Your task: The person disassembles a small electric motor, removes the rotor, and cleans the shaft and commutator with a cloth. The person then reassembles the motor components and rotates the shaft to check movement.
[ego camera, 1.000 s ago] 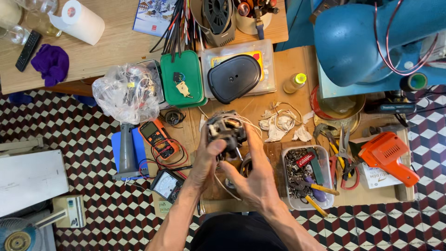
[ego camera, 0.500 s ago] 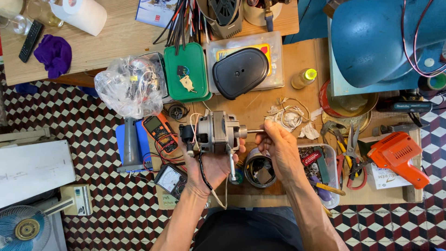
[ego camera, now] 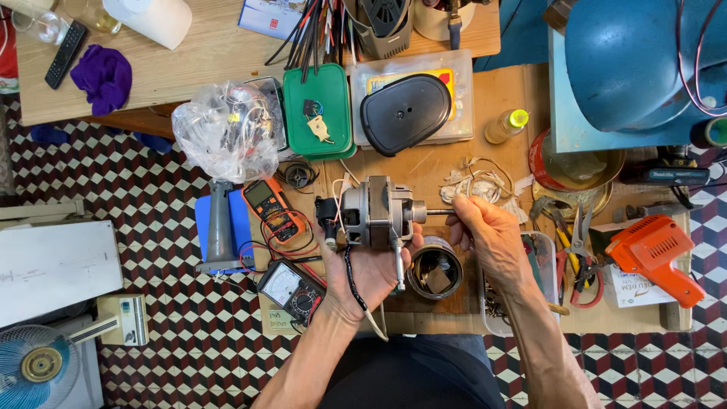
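Motor, grey metal fan type w/ black wires (ego camera: 375, 213), is sitting over the bench middle, cupped from below in left hand (ego camera: 371, 269). Its thin steel shaft (ego camera: 438, 212) is running sideways, pointing right; right hand (ego camera: 488, 235) is pinching the tip w/ fingertips.

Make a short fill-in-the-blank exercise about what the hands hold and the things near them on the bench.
1. The left hand cradles the grey ____ from below.
2. The right hand pinches the motor's ____.
3. The orange multimeter lies to the ____ of the motor.

Missing words: electric motor; shaft; left
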